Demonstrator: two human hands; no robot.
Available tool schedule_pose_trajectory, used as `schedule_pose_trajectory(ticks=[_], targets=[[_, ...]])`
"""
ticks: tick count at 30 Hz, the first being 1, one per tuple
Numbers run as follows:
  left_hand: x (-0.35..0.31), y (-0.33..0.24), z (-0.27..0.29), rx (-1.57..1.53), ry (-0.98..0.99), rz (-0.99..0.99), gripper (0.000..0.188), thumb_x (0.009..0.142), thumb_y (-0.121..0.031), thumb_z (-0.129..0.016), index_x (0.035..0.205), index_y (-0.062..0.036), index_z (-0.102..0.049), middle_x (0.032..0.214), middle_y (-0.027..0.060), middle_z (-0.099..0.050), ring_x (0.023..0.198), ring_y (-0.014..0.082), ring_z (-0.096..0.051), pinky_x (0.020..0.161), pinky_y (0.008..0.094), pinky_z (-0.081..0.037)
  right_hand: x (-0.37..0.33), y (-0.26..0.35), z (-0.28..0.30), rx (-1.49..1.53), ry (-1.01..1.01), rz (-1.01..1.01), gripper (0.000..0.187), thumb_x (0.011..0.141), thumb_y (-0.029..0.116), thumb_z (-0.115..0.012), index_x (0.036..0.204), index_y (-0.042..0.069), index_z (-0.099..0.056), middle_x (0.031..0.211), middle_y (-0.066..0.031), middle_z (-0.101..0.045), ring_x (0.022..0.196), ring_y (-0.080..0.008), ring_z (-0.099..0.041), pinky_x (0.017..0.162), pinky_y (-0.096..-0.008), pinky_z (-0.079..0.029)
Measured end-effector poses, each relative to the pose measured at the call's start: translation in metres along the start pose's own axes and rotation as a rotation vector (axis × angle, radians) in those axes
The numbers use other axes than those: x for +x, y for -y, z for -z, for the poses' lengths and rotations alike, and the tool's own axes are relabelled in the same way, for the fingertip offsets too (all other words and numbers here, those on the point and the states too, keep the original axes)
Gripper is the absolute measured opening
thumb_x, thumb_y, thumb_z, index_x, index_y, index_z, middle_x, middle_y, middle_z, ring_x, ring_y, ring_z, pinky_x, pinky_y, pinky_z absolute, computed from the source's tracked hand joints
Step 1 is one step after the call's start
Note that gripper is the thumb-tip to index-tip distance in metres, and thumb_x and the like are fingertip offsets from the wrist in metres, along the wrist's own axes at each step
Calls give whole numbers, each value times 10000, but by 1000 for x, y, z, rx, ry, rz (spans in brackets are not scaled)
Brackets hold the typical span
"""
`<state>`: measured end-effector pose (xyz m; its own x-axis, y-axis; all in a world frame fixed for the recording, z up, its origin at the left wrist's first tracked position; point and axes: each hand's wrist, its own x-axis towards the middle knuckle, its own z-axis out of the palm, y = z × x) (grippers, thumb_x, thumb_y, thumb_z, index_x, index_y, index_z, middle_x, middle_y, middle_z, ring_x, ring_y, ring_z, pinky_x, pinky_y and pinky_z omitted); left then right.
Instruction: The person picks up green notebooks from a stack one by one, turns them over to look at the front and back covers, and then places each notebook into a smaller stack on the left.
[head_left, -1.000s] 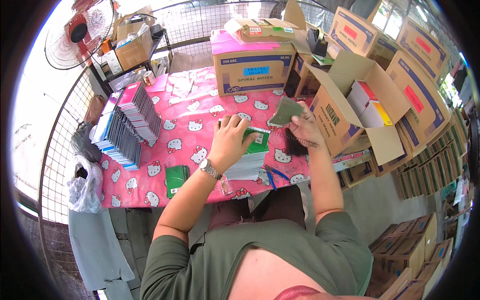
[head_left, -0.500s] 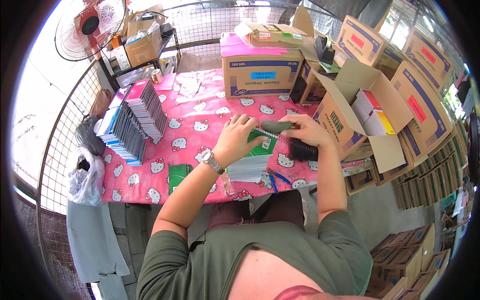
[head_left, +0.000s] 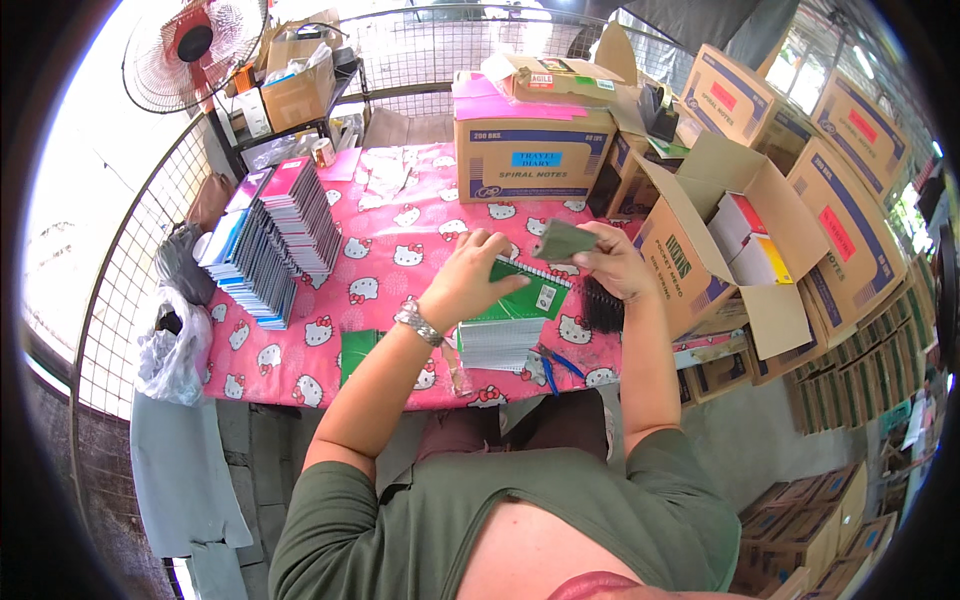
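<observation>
My left hand (head_left: pixel 468 282) grips a green-covered spiral notebook (head_left: pixel 525 298) by its left side, the thumb lying on the cover. The notebook rests tilted on a stack of white-edged paper pads (head_left: pixel 497 345) at the table's front. Pinched in my right hand (head_left: pixel 617 265) is a flat olive-grey piece (head_left: pixel 566 240), of a material I cannot make out, held above the notebook's wire-bound edge. A bundle of black wire coils (head_left: pixel 602 308) lies beneath my right hand. Blue-handled pliers (head_left: pixel 552 368) lie right of the stack.
Green covers (head_left: pixel 358 350) lie left of my left forearm. Tall stacks of spiral notebooks (head_left: pixel 300 215) stand at the table's left. A closed carton (head_left: pixel 535 155) sits at the back; an open carton (head_left: pixel 690 255) holding notebooks stands to the right. A plastic bag (head_left: pixel 172 350) hangs at the left edge.
My right hand has lifted the olive-grey piece up off the notebook's bound edge and turned it to show its flat side. My left hand stays on the notebook, and more of its cover shows.
</observation>
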<state>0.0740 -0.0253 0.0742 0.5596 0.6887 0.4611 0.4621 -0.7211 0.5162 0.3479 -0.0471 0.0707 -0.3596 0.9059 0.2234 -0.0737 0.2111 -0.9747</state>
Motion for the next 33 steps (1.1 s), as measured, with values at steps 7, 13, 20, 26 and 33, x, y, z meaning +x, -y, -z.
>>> schedule_pose_trajectory(ticks=[7,13,20,26,33], targets=[[-1,29,10,-230,48,-38,285,845,-175,-758,1038,-31,-604,937,106,-613,823,248,-619,730,360,-493,23,5,-17,264,133,96,348,842,-39,-707,1180,25,-653,1052,-10,-679,926,-87,-621,819,-246,-488],[3,22,14,-399,140,202,265,845,-153,-776,1009,-30,-608,826,38,-627,722,111,-543,654,303,-466,34,6,-9,-237,80,-106,330,840,-29,-710,1159,38,-664,996,25,-656,891,-56,-587,767,-234,-463],[0,22,16,-397,84,218,297,819,-162,-805,1004,-32,-612,804,19,-615,686,68,-528,609,271,-453,33,1,-25,-87,73,34,236,844,41,-718,1076,79,-704,880,18,-662,788,-65,-569,725,-244,-463],[0,28,-2,-422,-74,265,237,865,-119,-756,1031,-13,-624,768,22,-603,655,55,-530,575,242,-495,15,-141,23,-962,-397,-114,294,805,81,-662,1095,85,-714,994,-152,-706,929,-327,-676,854,-395,-514],[-11,12,-23,-598,-356,387,191,968,-166,-648,997,23,-641,679,19,-560,595,45,-535,494,235,-524,-106,-252,-51,-1088,-495,-13,534,807,169,-698,1298,-4,-576,1320,-204,-578,1229,-407,-525,1037,-499,-408]])
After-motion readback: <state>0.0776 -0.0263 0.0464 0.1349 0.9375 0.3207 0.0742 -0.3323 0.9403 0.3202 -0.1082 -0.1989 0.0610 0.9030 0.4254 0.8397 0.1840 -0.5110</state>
